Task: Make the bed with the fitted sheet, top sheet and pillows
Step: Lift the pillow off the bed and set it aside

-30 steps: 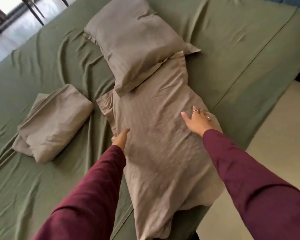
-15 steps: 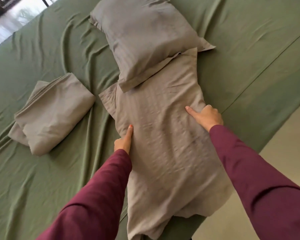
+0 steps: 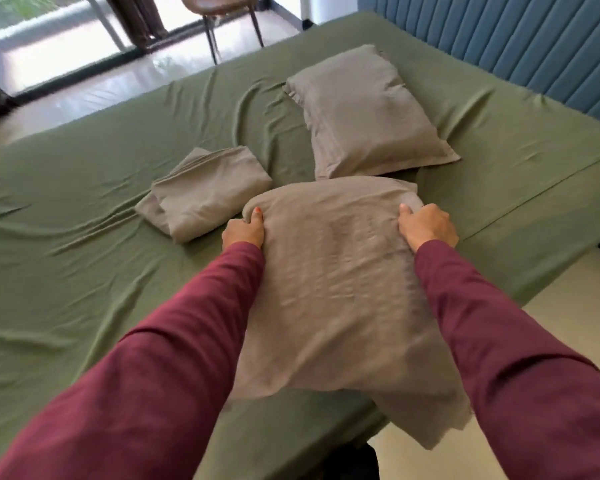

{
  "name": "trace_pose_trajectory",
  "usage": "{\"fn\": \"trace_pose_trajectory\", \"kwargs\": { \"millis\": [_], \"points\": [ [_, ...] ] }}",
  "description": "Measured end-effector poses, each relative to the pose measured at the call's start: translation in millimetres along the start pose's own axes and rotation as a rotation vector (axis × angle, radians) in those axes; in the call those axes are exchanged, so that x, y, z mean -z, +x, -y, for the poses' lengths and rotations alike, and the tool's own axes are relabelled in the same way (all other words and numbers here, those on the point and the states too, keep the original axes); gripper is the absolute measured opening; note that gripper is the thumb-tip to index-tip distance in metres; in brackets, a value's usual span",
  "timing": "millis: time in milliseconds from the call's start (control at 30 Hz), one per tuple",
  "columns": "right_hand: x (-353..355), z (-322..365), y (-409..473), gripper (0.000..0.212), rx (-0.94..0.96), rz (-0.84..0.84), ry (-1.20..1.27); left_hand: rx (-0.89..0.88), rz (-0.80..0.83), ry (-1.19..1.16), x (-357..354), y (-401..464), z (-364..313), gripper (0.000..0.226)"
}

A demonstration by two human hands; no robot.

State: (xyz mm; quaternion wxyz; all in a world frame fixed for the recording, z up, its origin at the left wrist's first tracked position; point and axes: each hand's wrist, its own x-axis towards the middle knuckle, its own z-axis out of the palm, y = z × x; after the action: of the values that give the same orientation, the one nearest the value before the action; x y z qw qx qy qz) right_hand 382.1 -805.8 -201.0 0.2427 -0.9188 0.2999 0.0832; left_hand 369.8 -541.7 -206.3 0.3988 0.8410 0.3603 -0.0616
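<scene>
Taupe pillowcase (image 3: 329,271) lay lengthwise on the green fitted sheet (image 3: 84,237) at the bed's near edge, its lower end hanging off; left hand (image 3: 243,232) gripped its far left corner, thumb on top and fingers curled under the fabric, right hand (image 3: 428,225) gripped the far right corner with fingers curled into the cloth. A cased pillow (image 3: 364,112) sat just beyond it, a folded taupe sheet (image 3: 205,192) just beside the left hand, blue headboard (image 3: 499,32) to the right, chair (image 3: 222,15) on the floor past the bed
</scene>
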Motion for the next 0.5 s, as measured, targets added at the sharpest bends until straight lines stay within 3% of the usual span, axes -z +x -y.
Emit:
{"fn": "trace_pose_trajectory", "kwargs": {
  "millis": [200,500],
  "points": [
    [6,37,-169,0.05,0.254,-0.042,0.011,0.003,-0.145,-0.031,142,-71,112,0.061],
    [-65,130,-432,0.051,0.672,0.198,0.048,0.187,-0.543,-0.086,393,-176,308,0.063]
  ]
}}
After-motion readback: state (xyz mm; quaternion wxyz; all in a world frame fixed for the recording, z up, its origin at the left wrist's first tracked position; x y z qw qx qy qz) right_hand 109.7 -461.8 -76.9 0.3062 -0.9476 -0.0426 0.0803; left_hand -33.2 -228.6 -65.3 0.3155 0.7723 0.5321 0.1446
